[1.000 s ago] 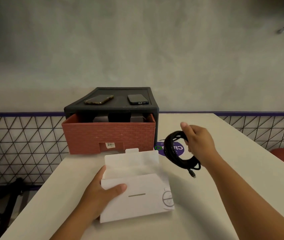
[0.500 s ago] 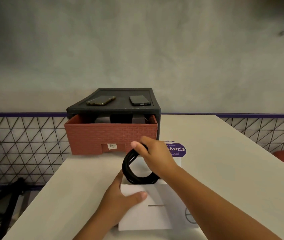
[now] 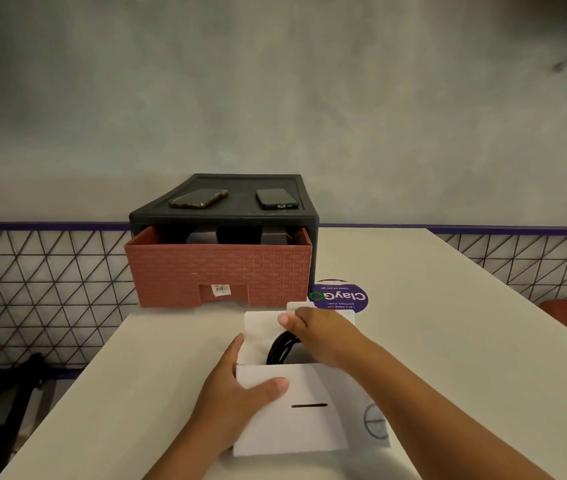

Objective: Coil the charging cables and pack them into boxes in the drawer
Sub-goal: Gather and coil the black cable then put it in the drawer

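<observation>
Head view: a person is working at a pale desk (image 3: pixel 448 341) set against a grey wall.
Left hand: the left hand (image 3: pixel 237 403) is gripping the near left corner of an open white cardboard box (image 3: pixel 296 420), its thumb curled over the front panel, steadying it.
Right hand: the right hand (image 3: pixel 320 337) is reaching into the box mouth, its fingers curled round the top of a coiled black charging cable (image 3: pixel 280 349).
Cable: it is sinking into the box, and only its upper arc is showing in front of the raised flap.
Change: a second ago the coil was being held in the air to the right of the box. Half a second ago it was hanging over the opening. Now it is going in.
Meaning: the coiling looks finished for this cable. Letting go, closing the flap and stowing the box are still to be done.
Drawer: a terracotta woven-pattern plastic drawer (image 3: pixel 219 271) is standing pulled out of a black plastic cabinet (image 3: pixel 311 223) just behind the box. I cannot make out the dark things inside it.
</observation>
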Demonstrator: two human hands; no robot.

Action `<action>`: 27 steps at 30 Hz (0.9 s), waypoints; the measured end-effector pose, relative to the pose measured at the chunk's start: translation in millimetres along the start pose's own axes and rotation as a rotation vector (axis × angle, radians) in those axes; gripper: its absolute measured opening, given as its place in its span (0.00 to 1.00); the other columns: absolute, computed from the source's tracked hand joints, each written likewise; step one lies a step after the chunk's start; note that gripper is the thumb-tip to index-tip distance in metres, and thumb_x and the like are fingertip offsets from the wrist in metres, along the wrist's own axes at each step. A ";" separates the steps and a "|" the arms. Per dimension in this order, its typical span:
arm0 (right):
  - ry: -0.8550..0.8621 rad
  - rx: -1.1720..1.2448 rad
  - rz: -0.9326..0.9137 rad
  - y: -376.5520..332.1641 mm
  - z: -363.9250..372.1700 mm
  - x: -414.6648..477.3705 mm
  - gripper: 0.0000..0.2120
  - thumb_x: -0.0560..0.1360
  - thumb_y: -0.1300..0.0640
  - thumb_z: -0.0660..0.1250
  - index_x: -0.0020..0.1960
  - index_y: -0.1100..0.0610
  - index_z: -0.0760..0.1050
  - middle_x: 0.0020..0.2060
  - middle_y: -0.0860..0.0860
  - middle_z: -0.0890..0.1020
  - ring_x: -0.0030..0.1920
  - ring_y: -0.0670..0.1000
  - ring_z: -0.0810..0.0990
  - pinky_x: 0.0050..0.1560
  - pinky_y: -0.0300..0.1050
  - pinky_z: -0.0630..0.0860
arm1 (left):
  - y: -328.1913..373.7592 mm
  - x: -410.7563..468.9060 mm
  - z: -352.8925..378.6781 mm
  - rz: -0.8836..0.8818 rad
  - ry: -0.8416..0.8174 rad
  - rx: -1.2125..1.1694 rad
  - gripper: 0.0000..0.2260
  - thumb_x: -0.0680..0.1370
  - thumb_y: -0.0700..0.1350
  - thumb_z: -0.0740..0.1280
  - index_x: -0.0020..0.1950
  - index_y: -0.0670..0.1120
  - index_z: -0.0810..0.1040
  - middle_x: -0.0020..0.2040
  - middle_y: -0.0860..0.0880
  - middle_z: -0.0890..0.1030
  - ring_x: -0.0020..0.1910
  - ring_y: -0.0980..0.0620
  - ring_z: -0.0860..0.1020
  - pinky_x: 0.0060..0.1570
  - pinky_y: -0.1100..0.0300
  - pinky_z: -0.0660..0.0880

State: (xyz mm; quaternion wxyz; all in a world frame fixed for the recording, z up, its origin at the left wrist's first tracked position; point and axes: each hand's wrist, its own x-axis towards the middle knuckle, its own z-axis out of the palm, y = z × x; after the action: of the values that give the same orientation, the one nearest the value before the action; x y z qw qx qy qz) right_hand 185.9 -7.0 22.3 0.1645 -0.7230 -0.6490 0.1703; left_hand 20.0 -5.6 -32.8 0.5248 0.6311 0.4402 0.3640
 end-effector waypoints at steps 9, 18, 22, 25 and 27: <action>-0.131 -0.404 -0.081 -13.2 -5.0 -28.1 0.23 0.82 0.45 0.45 0.60 0.59 0.70 0.56 0.57 0.75 0.54 0.57 0.73 0.49 0.47 0.65 | -1.4 0.8 4.1 0.052 0.052 0.013 0.26 0.68 0.34 0.74 0.48 0.62 0.68 0.34 0.68 0.80 0.35 0.70 0.77 0.33 0.76 0.70; 0.045 -0.104 -0.179 16.8 -15.5 -33.4 0.11 0.79 0.51 0.58 0.58 0.49 0.75 0.48 0.48 0.73 0.48 0.50 0.74 0.49 0.43 0.70 | -4.6 1.9 0.2 0.049 0.066 -0.072 0.38 0.67 0.37 0.76 0.72 0.52 0.63 0.48 0.57 0.77 0.45 0.61 0.77 0.37 0.71 0.72; -0.081 -0.016 -0.309 26.8 -18.7 -42.8 0.14 0.76 0.53 0.65 0.61 0.45 0.76 0.49 0.45 0.77 0.49 0.45 0.74 0.53 0.40 0.72 | -4.9 2.4 -0.4 0.056 0.051 -0.074 0.43 0.61 0.44 0.79 0.72 0.53 0.63 0.49 0.57 0.78 0.46 0.60 0.78 0.39 0.68 0.73; -0.083 0.021 -0.288 32.5 -18.4 -41.1 0.16 0.74 0.55 0.68 0.61 0.47 0.77 0.44 0.41 0.75 0.47 0.44 0.75 0.52 0.37 0.73 | -1.6 0.0 2.2 0.069 0.072 -0.106 0.37 0.64 0.39 0.78 0.68 0.56 0.65 0.47 0.57 0.78 0.40 0.63 0.78 0.34 0.71 0.73; -0.091 0.068 -0.274 36.2 -17.6 -39.7 0.15 0.73 0.55 0.69 0.60 0.48 0.77 0.41 0.37 0.74 0.43 0.40 0.75 0.47 0.29 0.70 | 0.1 -1.3 2.9 0.074 0.078 -0.117 0.37 0.67 0.37 0.76 0.69 0.55 0.63 0.47 0.58 0.77 0.41 0.63 0.78 0.36 0.71 0.73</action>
State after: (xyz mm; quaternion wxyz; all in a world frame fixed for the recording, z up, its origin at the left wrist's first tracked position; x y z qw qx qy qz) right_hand 222.0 -50.5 22.7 0.1808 -0.6133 -0.7422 0.2008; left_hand 22.2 -7.8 -33.2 0.5294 0.6008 0.4145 0.4325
